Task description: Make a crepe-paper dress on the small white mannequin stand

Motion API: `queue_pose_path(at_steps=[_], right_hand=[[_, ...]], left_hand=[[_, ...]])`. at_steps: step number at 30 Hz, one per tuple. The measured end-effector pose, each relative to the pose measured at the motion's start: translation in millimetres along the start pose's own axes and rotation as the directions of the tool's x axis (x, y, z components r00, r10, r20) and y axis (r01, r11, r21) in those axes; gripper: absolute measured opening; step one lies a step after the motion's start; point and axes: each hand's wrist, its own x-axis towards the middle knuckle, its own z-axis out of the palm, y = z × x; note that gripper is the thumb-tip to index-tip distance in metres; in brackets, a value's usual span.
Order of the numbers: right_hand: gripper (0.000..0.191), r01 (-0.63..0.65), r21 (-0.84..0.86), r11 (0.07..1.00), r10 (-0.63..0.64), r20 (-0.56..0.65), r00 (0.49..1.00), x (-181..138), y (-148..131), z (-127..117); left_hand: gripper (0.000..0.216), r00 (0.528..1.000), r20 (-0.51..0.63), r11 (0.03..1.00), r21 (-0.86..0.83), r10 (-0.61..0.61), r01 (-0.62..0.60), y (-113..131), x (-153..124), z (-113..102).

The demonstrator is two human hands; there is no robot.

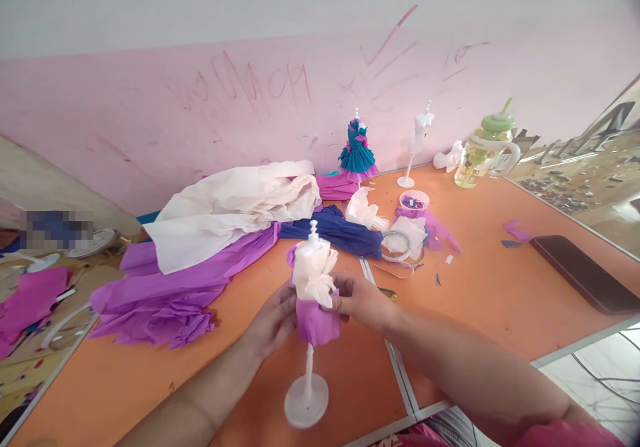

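Note:
A small white dress form [309, 394] stands upright on its round base in front of me. Cream crepe paper [313, 270] is gathered round its upper part, with a puffed knot at one side. Below that, a strip of purple crepe paper [315, 324] wraps the hips. My left hand [277, 320] is closed on the form's left side, its fingertips partly hidden behind the paper. On the other side, my right hand [363, 300] pinches the purple paper near its upper edge, thumb in front.
Behind lie cream sheets [225, 200], purple crepe paper [185, 294] and navy crepe paper [335, 230]. A teal-dressed form [357, 150] and a bare form [420, 137] stand by the wall. Tape [396, 246], a pink tub [414, 200], a bottle [483, 150] and a phone [585, 270] are to the right.

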Motion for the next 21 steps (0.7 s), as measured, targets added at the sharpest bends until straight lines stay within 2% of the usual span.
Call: queue_pose_path(at_steps=[2, 5, 8, 13, 17, 21], right_hand=[[0.047, 0.01, -0.08, 0.997, -0.019, -0.11, 0.994, 2, -1, -2], [0.045, 0.003, -0.197, 0.98, -0.04, -0.184, 0.982, 4, 0, -3], [0.045, 0.002, -0.243, 0.97, -0.054, -0.208, 0.977, 2, -1, 0], [0.05, -0.015, -0.117, 0.993, -0.004, -0.162, 0.987, -5, -8, 6], [0.059, -0.06, -0.02, 0.998, 0.053, -0.23, 0.972, -8, -10, 9], [0.043, -0.021, 0.06, 0.998, 0.032, -0.197, 0.98, -8, -7, 9]], left_hand=[[0.052, 0.999, 0.011, 0.999, -0.015, 0.049, -0.049, 3, 1, 2], [0.058, 0.997, 0.036, 0.995, 0.068, 0.068, -0.07, 4, -2, 7], [0.045, 0.998, -0.016, 0.989, 0.133, 0.062, -0.059, 4, -7, 13], [0.036, 0.985, -0.088, 0.98, 0.142, 0.151, -0.138, 4, -10, 14], [0.033, 0.963, -0.108, 0.96, 0.165, 0.245, -0.226, 2, -10, 8], [0.029, 0.932, -0.175, 0.941, 0.174, 0.318, -0.289, -1, -10, 3]])
